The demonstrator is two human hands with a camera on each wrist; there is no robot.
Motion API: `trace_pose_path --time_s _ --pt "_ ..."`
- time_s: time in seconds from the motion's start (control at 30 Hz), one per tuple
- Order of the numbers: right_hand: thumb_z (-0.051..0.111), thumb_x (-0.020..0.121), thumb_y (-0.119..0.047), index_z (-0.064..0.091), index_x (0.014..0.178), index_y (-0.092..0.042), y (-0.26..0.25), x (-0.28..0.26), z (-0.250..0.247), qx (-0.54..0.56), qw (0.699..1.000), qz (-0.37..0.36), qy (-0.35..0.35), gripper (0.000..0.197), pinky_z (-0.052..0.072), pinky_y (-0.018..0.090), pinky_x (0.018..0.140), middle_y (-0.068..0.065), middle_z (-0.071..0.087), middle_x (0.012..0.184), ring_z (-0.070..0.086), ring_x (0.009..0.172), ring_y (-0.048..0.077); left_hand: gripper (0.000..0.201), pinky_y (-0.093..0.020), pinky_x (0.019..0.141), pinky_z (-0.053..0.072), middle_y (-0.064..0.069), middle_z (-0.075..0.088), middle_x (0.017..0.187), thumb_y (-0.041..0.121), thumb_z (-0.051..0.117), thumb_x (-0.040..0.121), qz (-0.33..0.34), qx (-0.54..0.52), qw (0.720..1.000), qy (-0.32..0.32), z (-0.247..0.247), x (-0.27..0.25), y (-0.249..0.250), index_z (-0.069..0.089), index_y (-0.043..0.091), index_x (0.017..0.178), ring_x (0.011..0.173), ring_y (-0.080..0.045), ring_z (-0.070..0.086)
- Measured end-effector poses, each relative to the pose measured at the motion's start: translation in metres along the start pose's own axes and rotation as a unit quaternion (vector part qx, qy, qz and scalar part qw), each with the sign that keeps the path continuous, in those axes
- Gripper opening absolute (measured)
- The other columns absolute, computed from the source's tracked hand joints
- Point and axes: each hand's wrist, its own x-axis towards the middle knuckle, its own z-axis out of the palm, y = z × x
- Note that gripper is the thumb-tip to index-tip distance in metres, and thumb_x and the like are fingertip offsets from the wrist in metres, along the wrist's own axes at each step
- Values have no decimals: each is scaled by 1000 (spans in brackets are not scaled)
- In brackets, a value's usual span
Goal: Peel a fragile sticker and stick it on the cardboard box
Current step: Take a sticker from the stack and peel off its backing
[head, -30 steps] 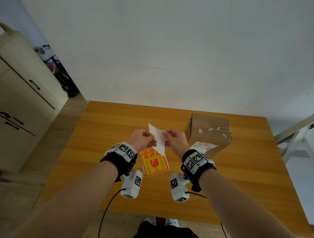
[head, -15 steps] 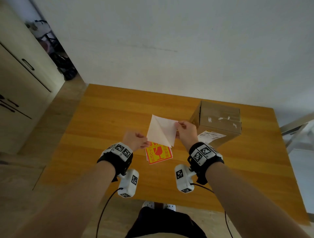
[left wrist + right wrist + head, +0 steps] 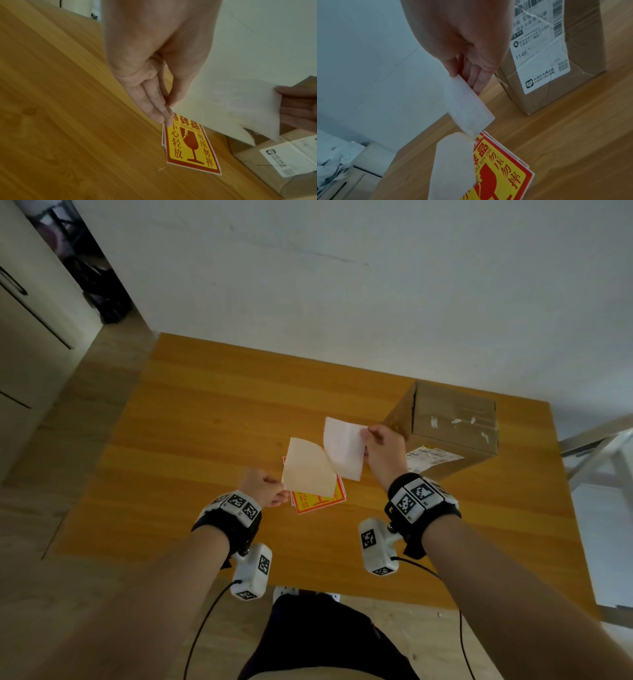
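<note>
The left hand (image 3: 263, 487) is pinching the corner of the cream backing paper (image 3: 308, 470) between thumb and fingertips, above the wooden table (image 3: 205, 446). Under it, a stack of yellow and red fragile stickers (image 3: 192, 146) is lying flat on the table. The right hand (image 3: 380, 446) is pinching the edge of the peeled sticker (image 3: 344, 448), white side showing, still joined to the backing at one corner. The cardboard box (image 3: 452, 422) is standing just beside this hand.

The peeled sheets (image 3: 310, 470) cover most of the sticker stack (image 3: 320, 501) on the table. The printed face of the sheet at the right hand (image 3: 383, 450) is turned away. Shipping label (image 3: 539, 44) text is blurred, probably a courier slip.
</note>
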Motion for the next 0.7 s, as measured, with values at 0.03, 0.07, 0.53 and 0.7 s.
trace_pose_path --time_s 0.03,0.07,0.53,0.7 --pt "49 94 -25 62 102 -10 -1 0 -1 -16 1000 -18 1 21 54 38 76 3 62 88 60 82 20 2 -25 66 54 -14 65 88 2 55 90 -4 9 1000 5 -1 -2 0 54 0 89 70 -18 63" --pt "49 95 -24 62 103 -8 -2 -1 -1 -31 999 -38 2 23 50 30 67 1 60 82 57 73 15 5 -26 66 54 -16 64 92 1 55 90 -7 12 1000 12 -1 0 -1 54 2 85 73 -21 64" --pt "51 94 -22 65 101 -6 -22 -21 1 -104 984 -139 -46 23 35 18 58 -1 61 82 53 70 11 17 -14 41 51 -3 62 69 22 56 91 64 86 994 -1 -3 -27 36 55 13 77 56 -13 59" --pt "52 94 -26 66 84 -12 -36 -33 -5 -126 970 -190 -80 22 42 27 62 -1 63 73 55 68 13 33 -12 42 48 -4 61 68 22 47 96 131 -8 991 -17 3 -45 84 58 11 67 37 -4 58"
